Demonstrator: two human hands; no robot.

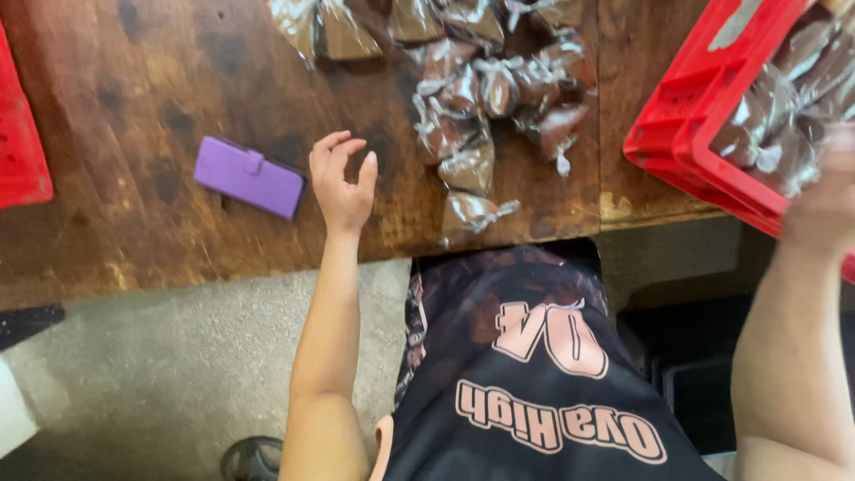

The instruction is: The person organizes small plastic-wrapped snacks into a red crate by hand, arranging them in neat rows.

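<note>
left hand (pixel 341 183) open beside purple wallet (pixel 250 176), right hand (pixel 824 200) blurred at red crate (pixel 704 134)

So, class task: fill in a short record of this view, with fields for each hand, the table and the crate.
left hand: left hand open, fingers curled, above the table beside a purple wallet case
right hand: right hand blurred, at the red crate; grip unclear
table: wooden table, pile of wrapped brown packets
crate: holds similar packets

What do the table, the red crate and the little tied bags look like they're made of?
Table: wood, dark and worn, with visible grain and stains. Red crate: probably moulded plastic, glossy with ribbed walls. Little bags: thin clear plastic film, shiny and crinkled, knotted shut over brown contents.
</note>
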